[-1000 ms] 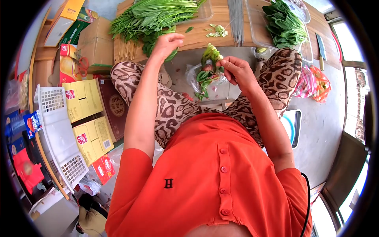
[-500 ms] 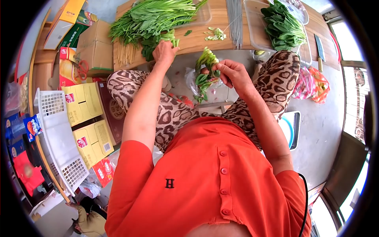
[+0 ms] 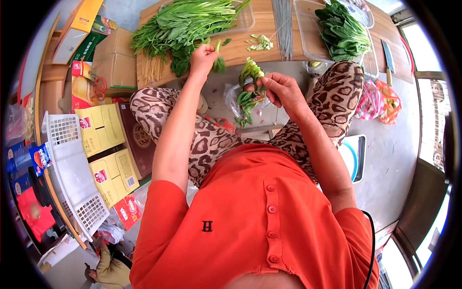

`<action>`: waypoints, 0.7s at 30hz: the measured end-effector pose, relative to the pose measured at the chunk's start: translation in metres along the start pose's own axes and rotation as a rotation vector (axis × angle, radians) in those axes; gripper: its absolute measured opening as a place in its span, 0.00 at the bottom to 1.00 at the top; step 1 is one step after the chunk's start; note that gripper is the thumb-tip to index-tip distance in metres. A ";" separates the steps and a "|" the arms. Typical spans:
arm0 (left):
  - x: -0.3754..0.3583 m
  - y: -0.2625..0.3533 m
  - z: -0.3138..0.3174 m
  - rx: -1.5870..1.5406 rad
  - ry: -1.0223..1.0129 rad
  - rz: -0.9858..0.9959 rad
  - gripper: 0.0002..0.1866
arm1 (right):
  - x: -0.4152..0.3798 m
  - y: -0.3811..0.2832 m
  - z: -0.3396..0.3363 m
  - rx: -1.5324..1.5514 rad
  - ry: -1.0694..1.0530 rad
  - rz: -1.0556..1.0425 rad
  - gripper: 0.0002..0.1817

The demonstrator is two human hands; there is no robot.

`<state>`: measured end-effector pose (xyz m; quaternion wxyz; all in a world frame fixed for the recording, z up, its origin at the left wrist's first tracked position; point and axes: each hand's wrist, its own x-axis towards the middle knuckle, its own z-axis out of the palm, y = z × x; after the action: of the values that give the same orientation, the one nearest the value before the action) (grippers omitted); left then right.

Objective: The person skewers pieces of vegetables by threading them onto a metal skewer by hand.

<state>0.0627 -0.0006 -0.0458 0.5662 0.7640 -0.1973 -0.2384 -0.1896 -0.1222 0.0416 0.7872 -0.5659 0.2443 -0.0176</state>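
My left hand (image 3: 203,59) is closed in a pinch on a leafy green (image 3: 219,64), its pale stem end sticking up and a leaf hanging below, at the table's near edge. Beside it lies a large heap of long-stemmed leafy greens (image 3: 192,24). Above the floor between my knees, my right hand (image 3: 283,88) is closed, thumb and forefinger pinching a bunch of greens (image 3: 251,72) with pale cut ends on top. Leaves and a clear plastic bag (image 3: 231,98) show under that bunch. Chopped stem pieces (image 3: 261,43) lie on the wooden table (image 3: 236,55).
Thin metal skewers (image 3: 283,29) and bamboo skewers (image 3: 153,69) lie on the table. A clear tray (image 3: 308,36) holds dark leafy greens (image 3: 341,33); a knife (image 3: 388,58) lies to its right. Boxes (image 3: 98,130) and a white basket (image 3: 72,164) stand left. Another person (image 3: 110,272) is at lower left.
My left hand has moved slightly right and up from the heap, and now one green with a hanging leaf shows in it. My right hand has barely moved.
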 end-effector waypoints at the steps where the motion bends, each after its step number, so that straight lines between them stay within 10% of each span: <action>1: -0.007 0.016 0.000 0.001 0.001 0.001 0.10 | 0.000 -0.001 0.001 -0.008 0.002 0.001 0.12; 4: -0.025 0.049 -0.003 -0.391 -0.148 -0.244 0.10 | -0.001 -0.003 0.003 -0.011 0.000 -0.004 0.12; 21: -0.053 0.047 0.025 -0.657 -0.061 -0.137 0.04 | -0.005 -0.001 0.005 0.023 -0.023 -0.011 0.11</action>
<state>0.0036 -0.0028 0.0009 0.7587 0.5447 -0.0747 -0.3495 -0.1913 -0.1164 0.0451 0.7964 -0.5582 0.2319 -0.0184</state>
